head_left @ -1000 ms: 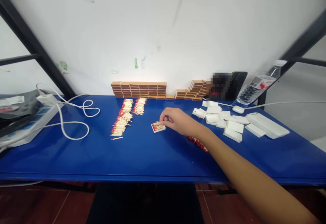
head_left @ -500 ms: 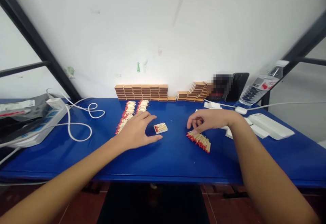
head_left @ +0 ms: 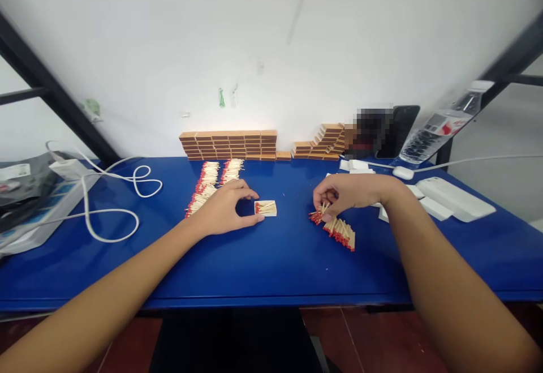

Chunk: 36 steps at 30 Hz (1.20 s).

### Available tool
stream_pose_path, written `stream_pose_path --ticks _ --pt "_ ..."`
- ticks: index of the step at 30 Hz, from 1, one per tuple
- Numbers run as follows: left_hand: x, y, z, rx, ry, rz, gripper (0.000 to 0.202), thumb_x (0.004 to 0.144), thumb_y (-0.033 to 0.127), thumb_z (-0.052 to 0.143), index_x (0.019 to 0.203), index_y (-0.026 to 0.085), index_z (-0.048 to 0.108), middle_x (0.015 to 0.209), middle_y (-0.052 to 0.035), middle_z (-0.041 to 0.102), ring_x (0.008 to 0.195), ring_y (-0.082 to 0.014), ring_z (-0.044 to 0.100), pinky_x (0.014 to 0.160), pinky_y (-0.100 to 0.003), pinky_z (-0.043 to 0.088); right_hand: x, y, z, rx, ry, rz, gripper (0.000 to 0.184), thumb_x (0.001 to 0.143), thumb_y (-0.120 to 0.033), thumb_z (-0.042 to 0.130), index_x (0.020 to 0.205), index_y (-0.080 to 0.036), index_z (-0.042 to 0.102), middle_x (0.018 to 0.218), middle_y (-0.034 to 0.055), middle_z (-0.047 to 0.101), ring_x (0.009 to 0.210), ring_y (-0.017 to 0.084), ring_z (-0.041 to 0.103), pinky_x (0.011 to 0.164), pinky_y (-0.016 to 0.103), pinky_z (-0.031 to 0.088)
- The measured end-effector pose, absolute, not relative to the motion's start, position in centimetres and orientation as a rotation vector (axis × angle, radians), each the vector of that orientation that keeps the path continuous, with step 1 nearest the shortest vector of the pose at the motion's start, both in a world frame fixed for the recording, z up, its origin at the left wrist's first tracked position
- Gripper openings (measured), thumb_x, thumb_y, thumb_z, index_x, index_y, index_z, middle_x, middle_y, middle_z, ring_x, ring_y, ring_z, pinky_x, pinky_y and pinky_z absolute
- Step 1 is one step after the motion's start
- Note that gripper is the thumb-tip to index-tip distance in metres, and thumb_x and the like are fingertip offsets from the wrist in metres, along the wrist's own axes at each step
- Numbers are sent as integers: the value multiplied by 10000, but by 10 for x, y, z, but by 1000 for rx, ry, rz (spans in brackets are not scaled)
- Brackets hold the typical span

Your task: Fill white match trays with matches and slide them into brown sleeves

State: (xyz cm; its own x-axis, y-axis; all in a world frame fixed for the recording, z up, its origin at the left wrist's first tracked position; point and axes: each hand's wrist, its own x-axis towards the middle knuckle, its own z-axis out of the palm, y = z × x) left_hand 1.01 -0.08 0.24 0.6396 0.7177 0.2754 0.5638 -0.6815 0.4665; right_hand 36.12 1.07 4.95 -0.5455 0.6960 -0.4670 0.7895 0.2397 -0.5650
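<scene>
A small white matchbox tray (head_left: 274, 209) with several red-tipped matches in it lies on the blue table. My left hand (head_left: 227, 206) has thumb and index finger closed on the two long sides of the tray, at its left end. On the right, my right hand (head_left: 339, 194) pinches a small bunch of matches (head_left: 316, 215), red heads pointing left. Just below that hand lies a pile of matches (head_left: 341, 233). Further heaps of matches (head_left: 207, 176) lie behind my left hand, which covers part of them.
Stacked matchboxes (head_left: 229, 145) line the wall, with a stepped stack (head_left: 326, 142) to the right. A black phone (head_left: 397, 131), a water bottle (head_left: 445, 127) and white boxes (head_left: 453, 200) stand or lie at right. White cables (head_left: 138, 220) and a grey bag (head_left: 21, 183) are at left.
My left fingers have closed in on the tray, which now sits straighter. My right hand has drawn a bunch of matches away from the pile. The view has shifted slightly.
</scene>
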Motion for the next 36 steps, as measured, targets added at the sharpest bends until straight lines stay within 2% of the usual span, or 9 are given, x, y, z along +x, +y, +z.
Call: stream_pose_path --ticks 6,13,19,24,28,36 --pt "10 -2 2 2562 950 647 375 916 547 765 1124 234 762 1076 -67 668 997 -248 633 888 -423 540 358 6 56 1482 2397 -1215 478 665 -660 875 867 -229 831 785 34 773 747 211 650 643 304 417" --pt "12 -5 -2 2577 934 691 340 937 523 755 1115 234 752 1060 -71 684 974 -253 640 857 -418 545 356 1 61 1565 2510 -1161 415 779 -664 807 941 -290 881 862 50 832 790 251 719 676 336 476" --pt "13 -5 -1 2583 940 701 312 940 506 763 1087 232 753 1042 -63 682 958 -246 639 835 -402 536 355 2 58 1570 2554 -1081 439 813 -702 764 902 -288 878 816 42 803 730 217 659 633 322 433" --pt "13 -4 -3 2604 937 723 318 946 485 762 1107 211 745 1022 -68 684 962 -248 638 855 -411 536 341 3 53 1633 2644 -1082 510 775 -720 787 952 -249 870 760 37 762 682 182 607 619 310 400" --pt "13 -3 -4 2591 948 730 299 944 457 770 1105 206 748 1021 -67 687 950 -242 640 857 -408 536 327 2 50 1639 2719 -1071 507 811 -696 760 956 -221 862 765 44 747 681 173 584 627 313 403" --pt "14 -2 -4 2589 950 758 316 939 453 774 1137 208 744 1013 -69 694 937 -245 648 839 -409 538 320 1 46 1638 2839 -1094 417 874 -625 730 1009 -250 854 945 61 796 759 186 635 686 326 470"
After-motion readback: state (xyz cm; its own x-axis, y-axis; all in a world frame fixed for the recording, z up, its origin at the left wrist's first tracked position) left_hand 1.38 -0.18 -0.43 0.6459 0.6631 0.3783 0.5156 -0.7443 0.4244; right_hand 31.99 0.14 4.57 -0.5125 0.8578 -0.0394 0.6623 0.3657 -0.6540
